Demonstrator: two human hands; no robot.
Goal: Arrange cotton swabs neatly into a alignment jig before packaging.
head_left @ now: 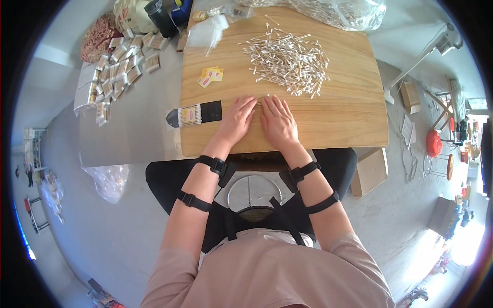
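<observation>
Head: L/R hands (279,122) flat, swabs (260,103) btwn

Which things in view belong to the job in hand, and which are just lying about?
Probably the job:
loose cotton swabs
swab packet on black strip
yellow cards
clear bags

Probably lying about:
cardboard box
red bag

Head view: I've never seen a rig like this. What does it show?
No machine here: you see a person's bare left hand and right hand, from a wide fisheye camera worn on the head; that is why straight edges bend. On the wooden table lie a loose pile of cotton swabs, yellow cards, and a pack of swabs on a black strip. The hands appear to rest on the wood. Thin sticks show between them; whether gripped, I can't tell.
</observation>
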